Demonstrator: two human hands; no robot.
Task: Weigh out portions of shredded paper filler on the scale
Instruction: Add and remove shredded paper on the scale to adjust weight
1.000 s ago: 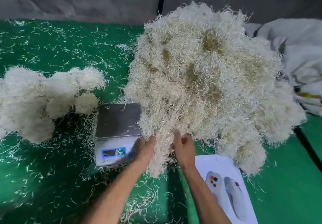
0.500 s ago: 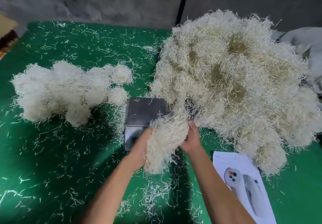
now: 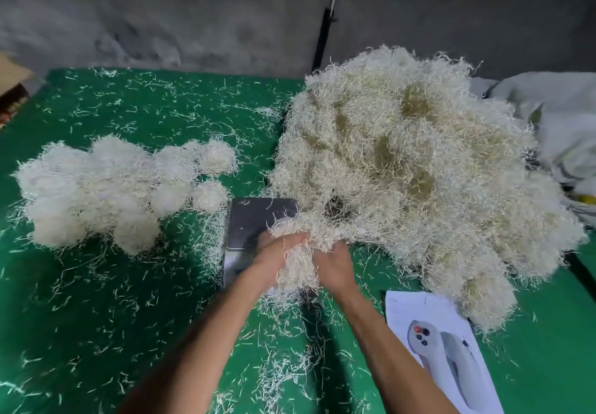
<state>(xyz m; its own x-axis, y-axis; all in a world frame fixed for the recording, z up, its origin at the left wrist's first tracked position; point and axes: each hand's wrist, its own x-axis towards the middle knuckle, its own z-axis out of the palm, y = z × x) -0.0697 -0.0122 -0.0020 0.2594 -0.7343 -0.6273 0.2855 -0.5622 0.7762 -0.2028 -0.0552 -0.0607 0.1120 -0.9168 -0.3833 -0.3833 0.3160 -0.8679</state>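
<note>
Green-covered worktop (image 3: 135, 333). Behind it a grey, mottled wall (image 3: 161, 17). Dark vertical pole (image 3: 323, 38) stands against the wall, right of centre. Crumpled pale cloth (image 3: 558, 113) at far right edge. Lighting dim, even.

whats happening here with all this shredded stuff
A person is portioning pale shredded paper filler. Their left hand and right hand grip a tuft of shreds between them, at the edge of the big loose pile, just above the small grey digital scale. The scale's platform holds only stray strands. Rounded clumps of filler sit to the left on the green table cover.
</note>
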